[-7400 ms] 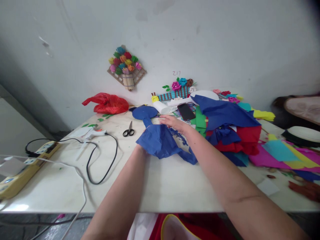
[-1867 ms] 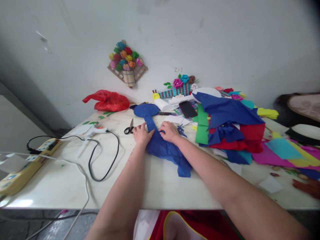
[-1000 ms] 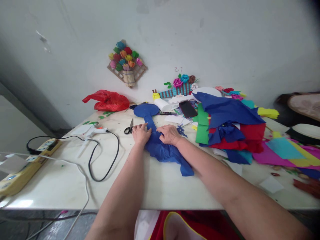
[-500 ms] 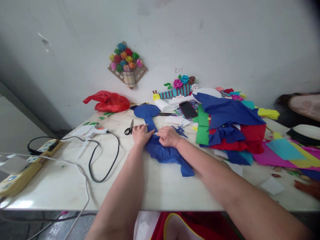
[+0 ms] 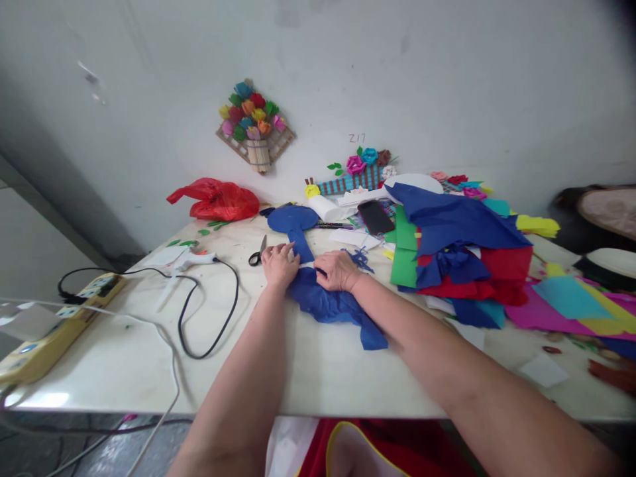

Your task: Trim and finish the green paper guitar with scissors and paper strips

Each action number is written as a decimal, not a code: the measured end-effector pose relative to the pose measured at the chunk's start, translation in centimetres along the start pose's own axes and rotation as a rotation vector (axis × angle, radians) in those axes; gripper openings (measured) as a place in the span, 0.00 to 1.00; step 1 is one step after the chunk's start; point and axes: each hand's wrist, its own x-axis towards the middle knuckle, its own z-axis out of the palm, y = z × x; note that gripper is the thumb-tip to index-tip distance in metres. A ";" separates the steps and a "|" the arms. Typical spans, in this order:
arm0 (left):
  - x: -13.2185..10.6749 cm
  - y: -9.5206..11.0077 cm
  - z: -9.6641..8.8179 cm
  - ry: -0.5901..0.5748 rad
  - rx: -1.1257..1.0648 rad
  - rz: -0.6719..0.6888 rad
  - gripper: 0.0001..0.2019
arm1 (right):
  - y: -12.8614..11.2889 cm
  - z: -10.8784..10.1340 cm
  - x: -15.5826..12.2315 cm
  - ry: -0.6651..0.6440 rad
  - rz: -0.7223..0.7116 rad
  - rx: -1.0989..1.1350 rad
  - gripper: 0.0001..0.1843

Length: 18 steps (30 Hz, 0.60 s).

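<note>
A flat blue paddle shape (image 5: 292,218) with a round head and a straight handle (image 5: 301,246) lies on the table. My left hand (image 5: 279,266) rests at the left edge of the handle's lower end, fingers lying flat and slightly apart. A crumpled sheet of blue crepe paper (image 5: 335,306) spreads below the handle. My right hand (image 5: 336,270) has its fingers closed on the upper edge of this paper. Beside my left fingertips lie black-handled scissors (image 5: 257,254), partly open. Thin blue paper scraps (image 5: 364,260) are just beyond my right hand.
To the left are a glue gun (image 5: 191,262) with its black cord and a yellow power strip (image 5: 59,331). A red plastic bag (image 5: 223,201) sits at the back. On the right, a phone (image 5: 375,217) lies near a pile of coloured paper (image 5: 462,225).
My left thumb has drawn back off the handle toward the left fingers. My right hand stays at the blue crepe paper, its fingers shifted slightly. The view has moved a little.
</note>
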 end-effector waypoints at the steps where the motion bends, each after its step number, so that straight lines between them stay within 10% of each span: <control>1: 0.0 -0.1 0.0 0.000 0.004 0.011 0.20 | 0.0 0.0 0.0 -0.002 -0.002 0.000 0.10; 18: 0.3 -0.4 -1.5 -0.169 -0.111 0.230 0.11 | 0.1 0.4 0.1 0.021 0.252 0.082 0.15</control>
